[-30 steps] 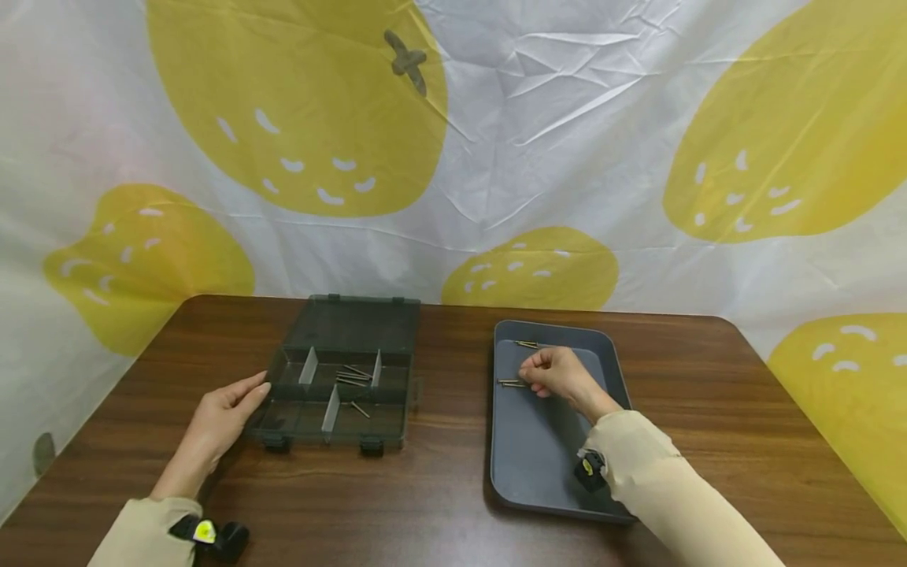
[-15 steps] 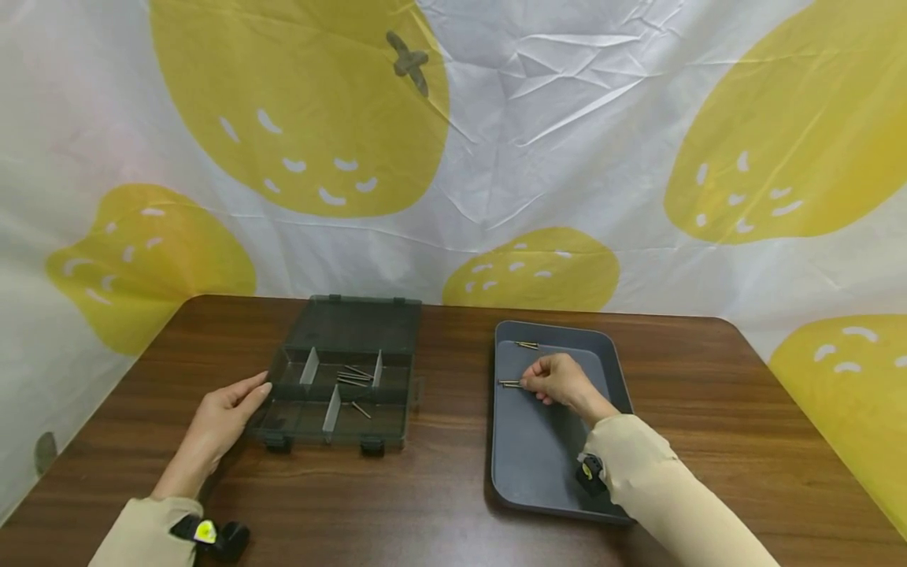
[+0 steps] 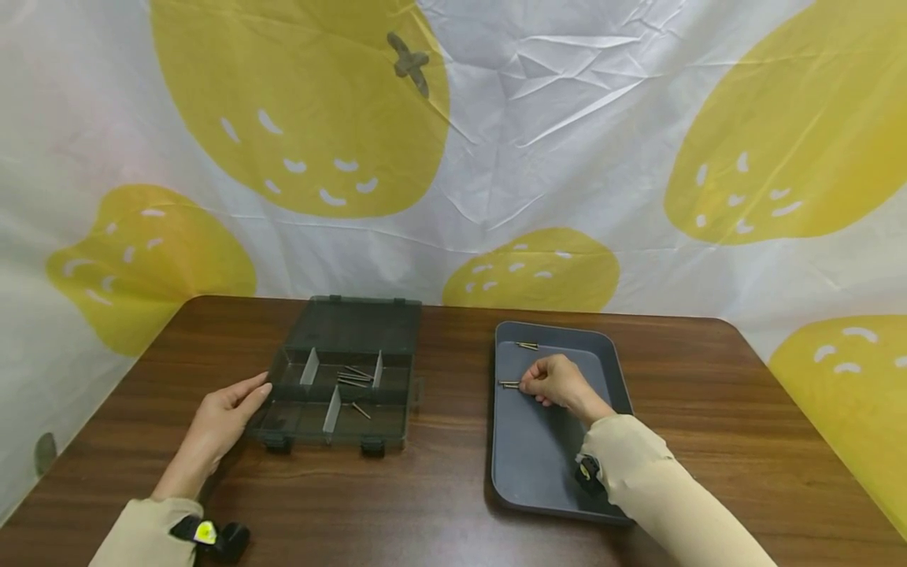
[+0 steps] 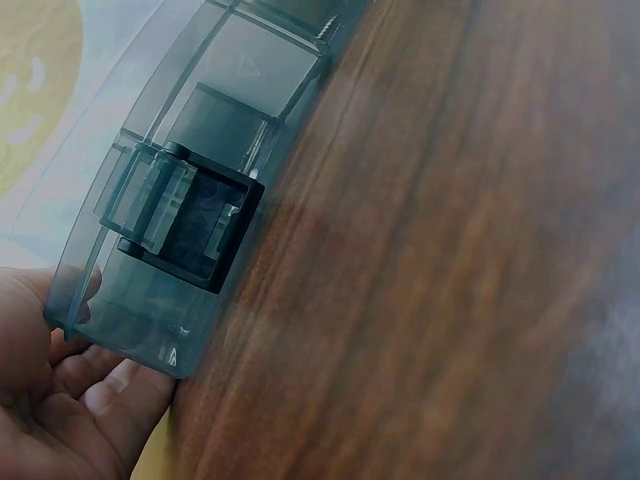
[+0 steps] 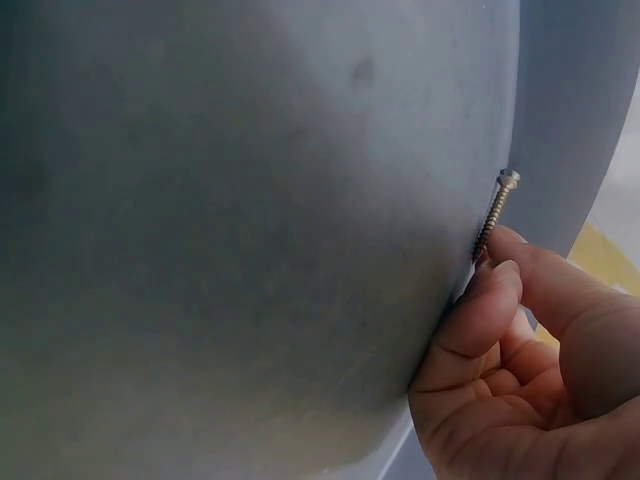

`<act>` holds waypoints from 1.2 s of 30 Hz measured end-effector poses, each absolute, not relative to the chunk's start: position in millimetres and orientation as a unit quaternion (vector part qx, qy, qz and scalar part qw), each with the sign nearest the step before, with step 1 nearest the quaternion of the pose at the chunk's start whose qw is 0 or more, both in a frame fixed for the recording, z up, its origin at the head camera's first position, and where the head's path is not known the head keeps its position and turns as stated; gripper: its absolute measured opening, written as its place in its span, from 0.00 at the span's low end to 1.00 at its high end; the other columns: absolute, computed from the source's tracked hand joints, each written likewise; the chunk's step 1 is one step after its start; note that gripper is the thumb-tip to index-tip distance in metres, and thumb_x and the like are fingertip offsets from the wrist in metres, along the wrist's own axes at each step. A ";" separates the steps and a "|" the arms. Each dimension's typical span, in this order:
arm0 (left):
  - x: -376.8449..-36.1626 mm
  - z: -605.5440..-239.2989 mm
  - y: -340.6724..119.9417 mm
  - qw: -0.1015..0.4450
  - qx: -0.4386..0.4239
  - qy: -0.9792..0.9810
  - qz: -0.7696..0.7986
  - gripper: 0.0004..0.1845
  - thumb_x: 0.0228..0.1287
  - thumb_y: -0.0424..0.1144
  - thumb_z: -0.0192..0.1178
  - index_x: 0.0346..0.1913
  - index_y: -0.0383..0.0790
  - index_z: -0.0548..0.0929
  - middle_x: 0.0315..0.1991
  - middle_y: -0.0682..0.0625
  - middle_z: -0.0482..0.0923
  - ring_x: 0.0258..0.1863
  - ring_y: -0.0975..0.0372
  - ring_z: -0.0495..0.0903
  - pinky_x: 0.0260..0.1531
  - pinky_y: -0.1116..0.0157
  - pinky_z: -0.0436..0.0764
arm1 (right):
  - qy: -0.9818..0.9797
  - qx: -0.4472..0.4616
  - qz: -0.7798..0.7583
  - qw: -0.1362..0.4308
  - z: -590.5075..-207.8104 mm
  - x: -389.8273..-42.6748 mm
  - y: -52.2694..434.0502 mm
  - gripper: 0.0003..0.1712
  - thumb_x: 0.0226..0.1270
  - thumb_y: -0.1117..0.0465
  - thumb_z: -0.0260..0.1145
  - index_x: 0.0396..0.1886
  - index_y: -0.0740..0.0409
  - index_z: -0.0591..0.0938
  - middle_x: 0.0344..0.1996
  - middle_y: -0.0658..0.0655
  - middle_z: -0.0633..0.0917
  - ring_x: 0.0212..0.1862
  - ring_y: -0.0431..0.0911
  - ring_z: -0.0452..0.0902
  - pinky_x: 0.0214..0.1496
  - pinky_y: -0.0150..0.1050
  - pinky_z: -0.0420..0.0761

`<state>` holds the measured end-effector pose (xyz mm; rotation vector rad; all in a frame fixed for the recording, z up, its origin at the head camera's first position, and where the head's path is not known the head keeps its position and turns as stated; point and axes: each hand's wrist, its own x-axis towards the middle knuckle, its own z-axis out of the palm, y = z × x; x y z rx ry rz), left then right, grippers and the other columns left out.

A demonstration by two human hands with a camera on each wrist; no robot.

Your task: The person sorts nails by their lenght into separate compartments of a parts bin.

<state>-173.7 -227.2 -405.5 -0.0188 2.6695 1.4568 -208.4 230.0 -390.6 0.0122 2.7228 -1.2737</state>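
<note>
the right hand [image 3: 560, 379] pinches a screw [image 5: 494, 216] between curled fingers inside the grey tray [image 3: 538, 465], near its left wall. left of the tray, the left hand [image 3: 223, 413], fingers relaxed, rests against the organizer box [image 3: 340, 386].

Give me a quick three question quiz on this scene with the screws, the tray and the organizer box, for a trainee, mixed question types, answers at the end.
1. True or false: the right hand pinches a screw inside the tray.
2. Where does the left hand rest? A) on the tray B) against the left end of the box C) flat on the table, away from everything
3. Fill in: apart from the pinched one, one more screw lies near the tray's ____ edge.

Key: 1 true; 2 B; 3 far.
</note>
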 end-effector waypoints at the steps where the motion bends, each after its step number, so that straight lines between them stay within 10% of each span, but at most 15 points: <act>1: -173.8 -405.5 -227.2 0.050 -0.006 0.876 0.479 0.36 0.71 0.56 0.45 0.70 0.33 0.60 0.69 0.33 0.56 0.68 0.38 0.54 0.64 0.40 0.58 | 0.905 -0.001 -0.420 0.066 -390.6 -208.4 230.2 0.03 0.57 0.70 0.67 0.27 0.67 0.83 0.15 0.49 0.79 0.18 0.37 0.70 0.19 0.29 0.74; 36: -173.7 -406.7 -227.7 0.050 -0.004 0.876 0.480 0.36 0.71 0.57 0.44 0.71 0.34 0.59 0.69 0.33 0.56 0.68 0.38 0.53 0.63 0.40 0.58 | 0.889 -0.011 -0.448 0.096 -386.5 -207.3 231.8 0.06 0.64 0.70 0.60 0.30 0.70 0.81 0.20 0.50 0.76 0.22 0.37 0.70 0.21 0.28 0.74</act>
